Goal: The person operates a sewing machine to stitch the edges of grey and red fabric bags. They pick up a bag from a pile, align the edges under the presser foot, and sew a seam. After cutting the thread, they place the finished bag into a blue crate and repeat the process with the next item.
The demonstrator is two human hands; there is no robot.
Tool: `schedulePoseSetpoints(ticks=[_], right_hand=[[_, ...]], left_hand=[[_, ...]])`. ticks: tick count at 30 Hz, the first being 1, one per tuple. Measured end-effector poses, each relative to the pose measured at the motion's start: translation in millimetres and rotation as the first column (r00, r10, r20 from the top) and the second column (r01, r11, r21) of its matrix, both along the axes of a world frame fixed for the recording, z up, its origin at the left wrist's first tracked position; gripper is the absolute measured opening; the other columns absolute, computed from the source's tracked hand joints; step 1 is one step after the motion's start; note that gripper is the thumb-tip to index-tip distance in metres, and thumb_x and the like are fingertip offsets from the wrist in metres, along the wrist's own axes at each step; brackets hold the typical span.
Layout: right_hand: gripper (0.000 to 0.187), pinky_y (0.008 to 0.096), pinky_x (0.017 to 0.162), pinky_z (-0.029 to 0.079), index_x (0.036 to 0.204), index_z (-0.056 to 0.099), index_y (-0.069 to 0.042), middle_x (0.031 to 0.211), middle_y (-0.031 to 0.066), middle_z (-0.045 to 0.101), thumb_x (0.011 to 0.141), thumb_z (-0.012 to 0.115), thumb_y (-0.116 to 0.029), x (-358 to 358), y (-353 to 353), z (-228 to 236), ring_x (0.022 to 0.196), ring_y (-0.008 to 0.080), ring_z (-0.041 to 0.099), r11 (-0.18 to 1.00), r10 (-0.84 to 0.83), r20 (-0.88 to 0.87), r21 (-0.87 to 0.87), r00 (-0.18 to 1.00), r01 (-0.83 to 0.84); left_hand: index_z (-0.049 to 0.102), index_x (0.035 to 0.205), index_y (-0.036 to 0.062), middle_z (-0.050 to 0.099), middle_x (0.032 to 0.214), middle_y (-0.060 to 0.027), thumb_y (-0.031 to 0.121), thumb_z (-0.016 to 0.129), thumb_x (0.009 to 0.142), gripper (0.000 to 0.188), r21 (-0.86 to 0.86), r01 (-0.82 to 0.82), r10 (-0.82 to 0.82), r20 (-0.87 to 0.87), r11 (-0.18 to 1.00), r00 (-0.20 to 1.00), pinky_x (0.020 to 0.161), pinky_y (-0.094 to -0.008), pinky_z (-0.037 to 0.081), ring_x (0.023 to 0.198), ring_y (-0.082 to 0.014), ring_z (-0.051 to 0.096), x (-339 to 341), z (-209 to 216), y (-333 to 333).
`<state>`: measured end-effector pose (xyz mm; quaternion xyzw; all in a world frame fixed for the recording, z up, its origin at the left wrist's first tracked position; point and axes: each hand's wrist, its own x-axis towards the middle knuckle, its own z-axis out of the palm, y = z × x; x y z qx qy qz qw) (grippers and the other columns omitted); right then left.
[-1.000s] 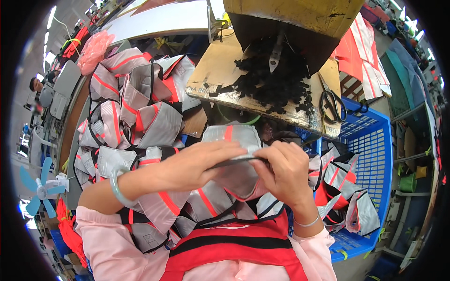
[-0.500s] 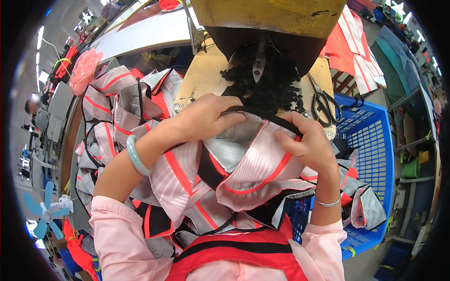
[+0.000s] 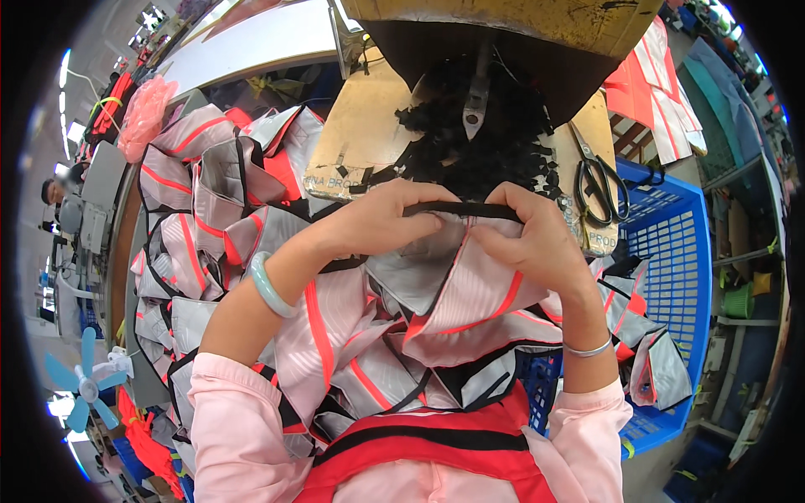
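A grey-and-pale-pink striped fabric piece (image 3: 490,289) with neon coral piping hangs between my two hands. Its black bound edge (image 3: 465,209) faces up, pinched at both ends. My left hand (image 3: 381,220) is closed on the edge at the left, thumb against the inner grey side. At the right, my right hand (image 3: 537,239) grips the same edge between thumb and fingers. Just beyond the edge lie black fabric scraps (image 3: 444,163) on a worn yellowish board (image 3: 360,117). Above the scraps a pointed metal tip (image 3: 475,109) juts down from under a yellow box-shaped cover (image 3: 503,21).
Black-handled scissors (image 3: 597,189) lie on the board's right side. A blue plastic basket (image 3: 703,243) with similar pieces stands to the right. More bound pieces heap up (image 3: 180,251) at the left, by a pink plastic bag (image 3: 144,121). A small blue fan (image 3: 87,384) is lower left.
My hands have come closer together along the black edge; the right has shifted left. The edge, arched before, now runs flatter. The view has shifted slightly.
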<state>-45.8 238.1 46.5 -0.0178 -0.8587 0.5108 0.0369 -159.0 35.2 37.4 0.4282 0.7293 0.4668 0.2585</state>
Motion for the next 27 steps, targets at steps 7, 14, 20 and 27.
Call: schedulePoseSetpoints(ticks=[7, 14, 20, 27], right_hand=[[0.026, 0.0295, 0.067, 0.048, 0.095, 0.065, 0.001, 0.077, 0.0120, 0.064, 0.076, 0.066, -0.017, -4, 5, 15, 0.070, 0.0155, 0.059, 0.999, -0.038, 0.013, -0.011, 0.999, 0.039], [0.022, 0.0205, 0.066, 0.041, 0.094, 0.063, -0.001, 0.081, -0.0024, 0.059, 0.084, 0.068, -0.020, -28, 16, -7, 0.075, 0.0043, 0.050, 0.961, -0.009, 0.048, -0.275, 0.999, 0.021], [0.024, 0.0192, 0.068, 0.041, 0.096, 0.062, -0.001, 0.084, -0.0021, 0.060, 0.085, 0.069, -0.021, -40, 14, -22, 0.076, 0.0036, 0.051, 0.920, -0.033, 0.089, -0.385, 0.995, 0.065], [0.025, 0.0194, 0.069, 0.042, 0.095, 0.061, -0.001, 0.084, -0.0004, 0.060, 0.084, 0.070, -0.022, -48, 17, -19, 0.076, 0.0048, 0.052, 0.886, -0.021, 0.111, -0.458, 0.994, 0.070]], left_hand=[[0.066, 0.098, -0.0011, 0.062, 0.078, -0.0016, 0.026, 0.067, 0.084, 0.030, -0.240, -0.045, 0.079, 0.132, 0.970, 0.988, 0.068, -0.0243, 0.044, 0.074, -0.0070, 0.052, -1, 40, 14], [0.065, 0.101, -0.0011, 0.066, 0.086, -0.0022, 0.022, 0.068, 0.085, 0.028, -0.069, -0.092, 0.106, 0.228, 0.993, 0.968, 0.071, -0.0231, 0.046, 0.079, -0.0073, 0.057, -33, 21, 25], [0.065, 0.102, -0.0002, 0.064, 0.088, 0.0005, 0.022, 0.069, 0.084, 0.028, -0.156, -0.082, 0.119, 0.246, 0.984, 0.962, 0.072, -0.0202, 0.044, 0.083, -0.0045, 0.056, -55, 12, 28], [0.068, 0.095, 0.0032, 0.064, 0.085, 0.0018, 0.024, 0.069, 0.082, 0.025, -0.237, -0.089, 0.150, 0.253, 0.967, 0.956, 0.074, -0.0201, 0.041, 0.080, -0.0054, 0.055, -70, 15, 36]])
